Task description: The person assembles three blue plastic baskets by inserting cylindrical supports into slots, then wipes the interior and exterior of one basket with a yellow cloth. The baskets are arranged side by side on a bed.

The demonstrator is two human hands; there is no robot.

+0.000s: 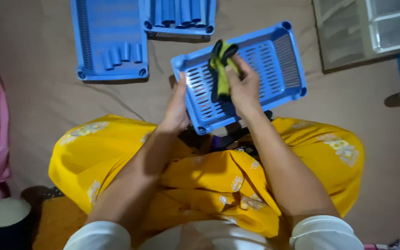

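Blue slotted trays (109, 41) beyond hands

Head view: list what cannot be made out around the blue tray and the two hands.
- Green and black tool: its lower end, covered by the right hand.
- Blue tray: its near corner, hidden behind the right wrist.
- Left hand: fingertips, behind the tray's edge.
- White drawer unit: cut off by the top and right edges.

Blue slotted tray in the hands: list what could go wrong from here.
1. The left hand grips only one edge of the blue slotted tray, which is tilted over the lap; it could slip or twist.
2. The right hand presses a green and black tool against the thin slats, which might bend or crack.
3. The blue tubes on the tray lying nearby could roll off if bumped.
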